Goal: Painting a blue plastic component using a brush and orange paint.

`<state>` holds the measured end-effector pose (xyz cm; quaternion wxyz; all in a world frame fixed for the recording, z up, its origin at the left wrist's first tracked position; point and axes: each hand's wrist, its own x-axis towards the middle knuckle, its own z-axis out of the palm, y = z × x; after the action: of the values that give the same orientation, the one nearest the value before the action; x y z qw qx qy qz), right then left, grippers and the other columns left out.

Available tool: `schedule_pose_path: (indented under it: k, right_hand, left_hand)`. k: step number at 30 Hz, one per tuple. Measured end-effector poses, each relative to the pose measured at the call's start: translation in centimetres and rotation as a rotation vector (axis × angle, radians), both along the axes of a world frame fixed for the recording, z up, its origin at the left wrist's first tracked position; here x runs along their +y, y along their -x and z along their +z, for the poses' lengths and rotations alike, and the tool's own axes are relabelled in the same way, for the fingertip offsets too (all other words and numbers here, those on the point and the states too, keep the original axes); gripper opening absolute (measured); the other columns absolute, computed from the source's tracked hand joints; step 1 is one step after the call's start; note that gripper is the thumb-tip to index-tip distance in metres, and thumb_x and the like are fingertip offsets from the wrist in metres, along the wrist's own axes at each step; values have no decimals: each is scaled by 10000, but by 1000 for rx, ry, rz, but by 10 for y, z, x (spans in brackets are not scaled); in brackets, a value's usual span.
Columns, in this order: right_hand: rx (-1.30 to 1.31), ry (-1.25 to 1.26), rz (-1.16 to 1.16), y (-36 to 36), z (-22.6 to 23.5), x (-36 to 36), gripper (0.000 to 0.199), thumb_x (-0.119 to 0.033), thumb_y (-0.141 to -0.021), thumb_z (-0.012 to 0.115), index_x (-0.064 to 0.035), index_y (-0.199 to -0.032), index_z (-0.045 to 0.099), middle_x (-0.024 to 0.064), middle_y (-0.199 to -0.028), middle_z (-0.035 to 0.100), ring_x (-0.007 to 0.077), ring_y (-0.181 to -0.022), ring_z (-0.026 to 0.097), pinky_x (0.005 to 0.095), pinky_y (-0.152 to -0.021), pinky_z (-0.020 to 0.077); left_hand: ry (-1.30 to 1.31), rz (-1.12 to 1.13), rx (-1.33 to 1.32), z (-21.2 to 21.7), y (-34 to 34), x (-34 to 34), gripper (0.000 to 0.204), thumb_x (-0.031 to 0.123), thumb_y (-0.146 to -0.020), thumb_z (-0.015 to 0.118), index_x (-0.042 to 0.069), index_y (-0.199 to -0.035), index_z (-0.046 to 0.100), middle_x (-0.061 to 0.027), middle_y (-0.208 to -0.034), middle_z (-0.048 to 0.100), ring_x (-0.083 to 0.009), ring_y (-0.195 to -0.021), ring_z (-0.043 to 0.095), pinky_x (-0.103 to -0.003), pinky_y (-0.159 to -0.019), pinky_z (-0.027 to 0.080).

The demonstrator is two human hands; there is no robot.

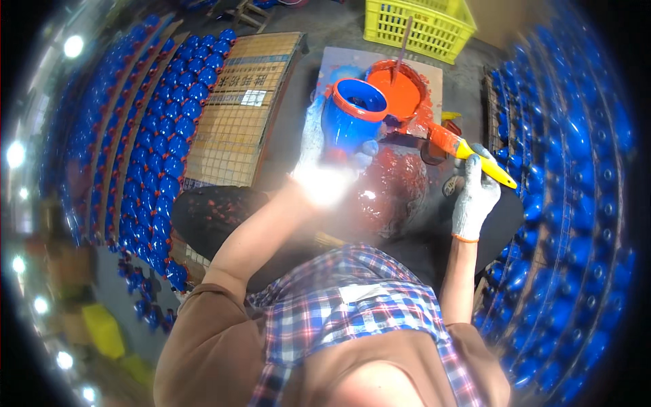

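Observation:
My left hand (313,146), in a white knit glove, is closed around a hollow blue metal part (347,129). The part is tilted so that its round mouth, with an orange-red rim, faces up. In my gloved right hand (472,200) is a paintbrush (470,152) with a yellow handle, gripped by the fingers. Its bristle end is coated in orange-red and points left, toward a round paint bucket (425,85). Orange paint (403,98) fills the bucket, and a thin stick (401,51) stands in it. The brush tip is apart from the blue part.
A paint-smeared board (434,66) lies under the bucket. Wet dark-red paint covers a rounded surface (393,193) between my knees. Beyond stands a yellow plastic crate (420,32). Rows of blue parts fill the left rack (159,142) and right rack (576,176). Cardboard (237,102) under wire mesh lies left.

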<state>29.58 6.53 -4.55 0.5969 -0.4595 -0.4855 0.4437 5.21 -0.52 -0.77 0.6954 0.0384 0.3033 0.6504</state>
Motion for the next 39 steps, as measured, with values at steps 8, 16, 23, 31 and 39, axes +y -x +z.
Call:
schedule_pose_path:
  k: [8,16,23,31,39]
  right_hand:
    - [-121,-202,74,14,22,18,255,-79,-908,640,14,-1143,605,72,-995,633,102,-795,582,225,-724,477]
    - [-543,-605,253,37,35,59,225,13,-894,606,23,-1119,597,90,-1042,607,187,-941,590,284,-865,462]
    - [-591,-670,348,27,13,138,209,-83,-921,605,42,-1088,622,107,-951,648,177,-837,588,293,-793,480]
    - [-794,-633,313,90,40,136,300,-220,-934,618,47,-1061,668,145,-984,693,199,-844,606,313,-822,476]
    - [-848,-680,576,114,58,163,349,-325,-943,554,-21,-1069,671,91,-945,705,203,-791,620,343,-715,499]
  left_hand:
    - [-327,-26,-262,12,59,-23,709,596,-874,504,-28,-1207,460,-186,-1033,563,-171,-626,484,-280,-402,400]
    - [-714,89,-256,24,142,-98,917,774,-779,459,-19,-1238,508,-188,-1002,595,-221,-591,539,-346,-466,469]
    - [-460,823,-14,-18,149,-245,739,721,-829,452,64,-1153,553,-195,-902,639,-280,-613,631,-337,-425,505]
    - [-41,1789,158,-123,71,-467,438,543,-905,480,162,-1099,578,-49,-916,655,-186,-713,636,-337,-572,552]
    - [635,2272,46,-281,-1,-617,453,527,-897,515,161,-1159,561,-57,-1058,632,-221,-919,632,-426,-702,555]
